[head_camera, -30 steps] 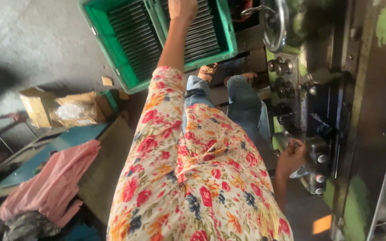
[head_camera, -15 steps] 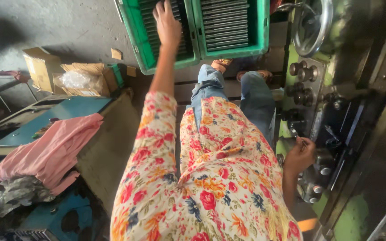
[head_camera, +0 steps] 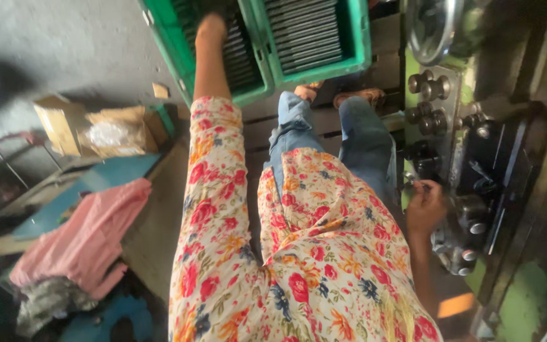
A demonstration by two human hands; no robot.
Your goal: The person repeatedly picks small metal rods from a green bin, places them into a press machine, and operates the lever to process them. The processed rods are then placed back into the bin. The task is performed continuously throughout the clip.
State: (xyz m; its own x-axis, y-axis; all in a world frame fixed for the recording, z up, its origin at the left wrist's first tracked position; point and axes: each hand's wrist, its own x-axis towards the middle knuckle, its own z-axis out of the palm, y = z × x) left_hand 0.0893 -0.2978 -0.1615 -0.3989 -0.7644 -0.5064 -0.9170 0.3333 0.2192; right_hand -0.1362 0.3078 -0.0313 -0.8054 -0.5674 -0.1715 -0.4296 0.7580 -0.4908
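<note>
My left hand (head_camera: 212,26) reaches forward into the left green crate (head_camera: 182,69), onto a row of dark metal rods (head_camera: 242,54). Its fingers are lost in shadow. A second green crate (head_camera: 356,38) next to it holds more rods (head_camera: 305,31). My right hand (head_camera: 425,208) is by my side at the front of a green and black machine (head_camera: 476,190). Its fingers are curled around a small metal part. My flowered sleeve, flowered top and jeans fill the middle of the view.
The machine has round knobs (head_camera: 428,85) and a handwheel (head_camera: 435,22) at the right. Cardboard boxes (head_camera: 96,130) stand on the concrete floor at the left. A pink cloth (head_camera: 83,237) lies over a blue board (head_camera: 90,190). My sandalled feet (head_camera: 349,96) rest on wooden planks.
My left hand has moved further forward into the left crate, onto the rods. The view has tilted. My right hand has stayed at the machine front.
</note>
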